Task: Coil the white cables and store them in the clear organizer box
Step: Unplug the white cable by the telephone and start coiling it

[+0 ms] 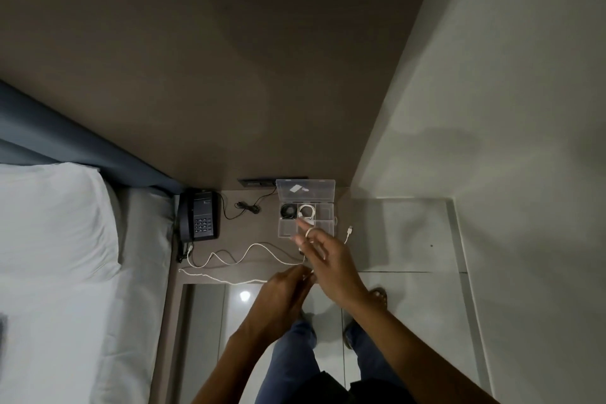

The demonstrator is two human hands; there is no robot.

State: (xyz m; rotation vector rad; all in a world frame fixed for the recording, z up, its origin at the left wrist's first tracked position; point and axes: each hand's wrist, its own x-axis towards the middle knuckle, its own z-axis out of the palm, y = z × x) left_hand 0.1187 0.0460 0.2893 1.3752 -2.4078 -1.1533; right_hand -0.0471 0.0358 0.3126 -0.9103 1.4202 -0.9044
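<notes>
A clear organizer box (323, 229) stands open on the brown bedside table, its lid leaning back against the wall. One compartment holds a coiled white cable (307, 210), another a coiled black cable (288, 210). A loose white cable (252, 248) snakes across the table toward my hands, and its USB plug (349, 231) lies right of the box. My right hand (323, 256) has the cable looped around a finger, the other fingers spread. My left hand (287, 285) pinches the same cable near the table's front edge. A second, braided white cable (216, 277) lies along that edge.
A black telephone (200, 219) sits at the table's left, with a thin black cord (247, 206) running to a wall socket (257, 182). A bed with white sheets (65, 256) fills the left. Glossy floor tiles (410, 239) and my jeans-clad legs are below.
</notes>
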